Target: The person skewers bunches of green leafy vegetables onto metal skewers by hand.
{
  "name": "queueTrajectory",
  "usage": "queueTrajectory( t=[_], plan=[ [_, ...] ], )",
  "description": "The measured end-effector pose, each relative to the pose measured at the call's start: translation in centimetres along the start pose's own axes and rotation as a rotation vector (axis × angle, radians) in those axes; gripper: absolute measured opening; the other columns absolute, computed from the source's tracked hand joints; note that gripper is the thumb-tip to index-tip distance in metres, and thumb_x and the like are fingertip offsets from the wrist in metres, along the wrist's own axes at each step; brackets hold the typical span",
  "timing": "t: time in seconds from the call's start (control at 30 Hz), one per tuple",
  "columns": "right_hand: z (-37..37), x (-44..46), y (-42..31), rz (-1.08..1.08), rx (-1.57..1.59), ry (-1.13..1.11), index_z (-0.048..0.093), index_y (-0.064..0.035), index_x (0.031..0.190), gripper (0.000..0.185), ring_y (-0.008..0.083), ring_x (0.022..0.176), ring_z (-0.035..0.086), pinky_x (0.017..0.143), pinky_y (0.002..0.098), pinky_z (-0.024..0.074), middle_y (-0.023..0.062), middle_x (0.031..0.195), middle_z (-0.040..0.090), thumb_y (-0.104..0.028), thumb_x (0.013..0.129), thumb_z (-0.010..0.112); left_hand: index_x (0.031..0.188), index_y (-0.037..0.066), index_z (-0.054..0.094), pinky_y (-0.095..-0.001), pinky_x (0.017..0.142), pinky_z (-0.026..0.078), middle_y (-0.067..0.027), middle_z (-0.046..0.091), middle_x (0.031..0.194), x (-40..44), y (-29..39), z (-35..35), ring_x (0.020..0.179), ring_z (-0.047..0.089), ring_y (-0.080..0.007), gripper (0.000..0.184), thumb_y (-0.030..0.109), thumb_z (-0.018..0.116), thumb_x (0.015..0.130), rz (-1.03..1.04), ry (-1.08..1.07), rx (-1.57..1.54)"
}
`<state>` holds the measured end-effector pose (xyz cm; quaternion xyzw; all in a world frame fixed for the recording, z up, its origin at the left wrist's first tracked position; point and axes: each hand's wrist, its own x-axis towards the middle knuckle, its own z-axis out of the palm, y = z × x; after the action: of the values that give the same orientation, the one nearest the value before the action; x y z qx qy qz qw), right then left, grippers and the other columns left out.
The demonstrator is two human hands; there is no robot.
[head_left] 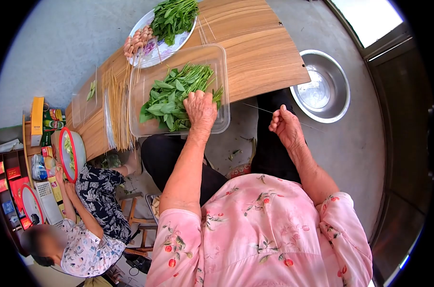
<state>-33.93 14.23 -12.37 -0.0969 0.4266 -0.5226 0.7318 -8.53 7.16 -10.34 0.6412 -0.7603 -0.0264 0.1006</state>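
Observation:
My left hand (201,111) reaches into a clear plastic box (222,125), its fingers closed on the leafy greens (166,103) inside. Out past the table's edge, my right hand (286,125) pinches a thin skewer (257,108) above my dark trousers. Left of the box lies a row of wooden skewers (117,107) on the table. Behind the box, a patterned plate (181,39) holds more greens (174,19) and skewered pinkish pieces of food (138,40).
A metal basin (344,93) stands on the floor at the right. Another person (90,239) sits at the lower left, hands at a red-rimmed basket (62,143). Shelves with packages (35,124) line the left. The wooden table (260,43) has a pointed corner near the basin.

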Motion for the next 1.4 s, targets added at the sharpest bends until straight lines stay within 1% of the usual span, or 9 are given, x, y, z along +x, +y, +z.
queueTrajectory(
  t=[0.1,0.17,0.3,0.67,0.73,0.8,1.0,1.2,1.4],
  plan=[
    [0.1,-0.1,-0.1,-0.001,-0.003,0.004,0.055,-0.0056,0.076,0.036,0.0158,0.053,0.049,0.055,0.0304,0.0432,0.0025,0.06,0.052,-0.037,0.092,0.048,0.075,0.007,0.062,-0.0399,0.079,0.037,-0.0075,0.054,0.097,-0.1,-0.2,0.4,0.094,0.047,-0.0265,0.013,0.014,0.065,0.064,0.049,0.134,-0.017],
    [0.1,-0.1,-0.1,0.001,-0.005,0.009,0.055,-0.0056,0.076,0.036,0.0157,0.053,0.05,0.055,0.0303,0.0433,0.0025,0.06,0.052,-0.037,0.092,0.048,0.089,0.006,0.063,-0.0405,0.082,0.038,-0.0084,0.055,0.101,-0.1,-0.2,0.5,0.097,0.049,-0.0272,0.027,0.013,0.064,0.063,0.096,0.098,0.038],
    [0.0,0.0,0.0,0.002,-0.002,0.006,0.055,-0.0056,0.076,0.036,0.0158,0.053,0.05,0.055,0.0304,0.0433,0.0026,0.06,0.052,-0.037,0.092,0.048,0.082,0.006,0.061,-0.0389,0.08,0.036,-0.0075,0.055,0.101,0.0,-0.2,0.7,0.095,0.048,-0.026,0.019,0.011,0.063,0.064,0.098,0.113,0.006],
    [0.8,-0.8,-0.4,-0.055,-0.037,0.039,0.056,-0.0045,0.077,0.038,0.0151,0.052,0.049,0.054,0.0283,0.0432,0.0025,0.06,0.051,-0.038,0.092,0.047,0.083,0.008,0.059,-0.0402,0.077,0.037,-0.0072,0.055,0.085,-0.3,-0.1,0.1,0.087,0.05,-0.0268,0.021,0.01,0.062,0.063,0.071,0.013,0.041],
    [1.6,-2.0,-0.8,-0.289,-0.374,0.234,0.059,-0.0013,0.077,0.039,0.0125,0.052,0.05,0.051,0.0244,0.0436,0.0019,0.06,0.052,-0.036,0.092,0.05,0.084,0.008,0.059,-0.0404,0.077,0.037,-0.0074,0.055,0.084,-0.3,-0.4,0.3,0.086,0.05,-0.0268,0.021,0.01,0.062,0.064,0.086,0.017,0.042],
    [2.0,-2.6,-0.8,-0.4,-0.451,0.29,0.061,-0.0002,0.077,0.039,0.0104,0.052,0.049,0.051,0.0218,0.0416,0.0014,0.061,0.051,-0.033,0.093,0.048,0.085,0.007,0.058,-0.0405,0.077,0.037,-0.0075,0.055,0.083,-0.3,-0.6,0.5,0.085,0.05,-0.0268,0.022,0.01,0.062,0.064,0.102,0.025,0.04],
    [8.3,-6.0,-2.6,-0.825,-0.832,-0.109,0.058,0.0013,0.075,0.042,0.0092,0.054,0.049,0.052,0.0217,0.0397,0.003,0.061,0.05,-0.033,0.094,0.044,0.081,0.006,0.053,-0.0409,0.079,0.036,-0.0099,0.056,0.081,-0.5,-1.0,0.8,0.084,0.051,-0.0282,0.01,0.007,0.053,0.071,0.125,0.147,-0.061],
    [11.8,-1.5,0.3,-0.426,-0.355,-0.275,0.057,0.0008,0.084,0.045,0.0131,0.067,0.056,0.064,0.0252,0.0427,0.0076,0.075,0.06,-0.037,0.097,0.036,0.094,0.002,0.054,-0.0416,0.081,0.038,-0.0144,0.058,0.088,-1.0,-1.8,-0.7,0.087,0.05,-0.0323,0.022,0.006,0.052,0.073,0.062,0.202,-0.307],
    [13.4,3.1,3.2,-0.283,-0.106,-0.261,0.057,0.0014,0.085,0.043,0.0174,0.07,0.059,0.068,0.0323,0.0503,0.0094,0.076,0.059,-0.038,0.095,0.041,0.104,0.0,0.053,-0.0398,0.081,0.042,-0.0179,0.058,0.095,-1.7,-2.9,-1.8,0.092,0.052,-0.0352,0.031,0.005,0.059,0.074,-0.073,0.236,-0.581]
  ],
)
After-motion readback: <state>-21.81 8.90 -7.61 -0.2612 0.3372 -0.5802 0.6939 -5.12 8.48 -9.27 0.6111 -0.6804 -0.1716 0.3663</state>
